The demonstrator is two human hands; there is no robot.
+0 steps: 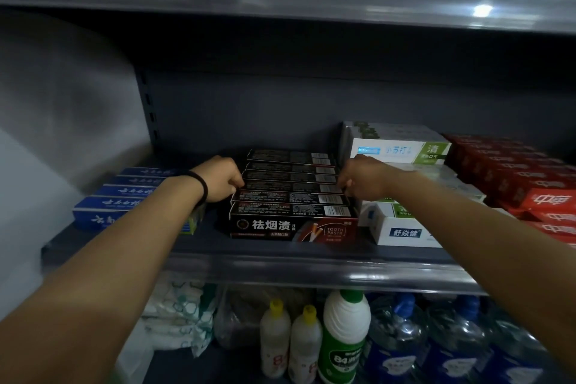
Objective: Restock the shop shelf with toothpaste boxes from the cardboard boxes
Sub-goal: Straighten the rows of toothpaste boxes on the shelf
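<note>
Several black toothpaste boxes (pixel 291 196) lie in a row, front to back, on the grey shop shelf (pixel 274 262). My left hand (pixel 222 179) grips the left ends of the boxes in the middle of the row, fingers curled. At their right ends my right hand (pixel 363 177) does the same. The row sits squeezed between both hands. The front box shows its printed face towards me. No cardboard box is in view.
Blue toothpaste boxes (pixel 124 196) lie left of the black row, white and green ones (pixel 399 150) right of it, red ones (pixel 530 178) at the far right. The shelf below holds bottles (pixel 344 337) and water jugs (pixel 455 340). Another shelf (pixel 280 0) hangs overhead.
</note>
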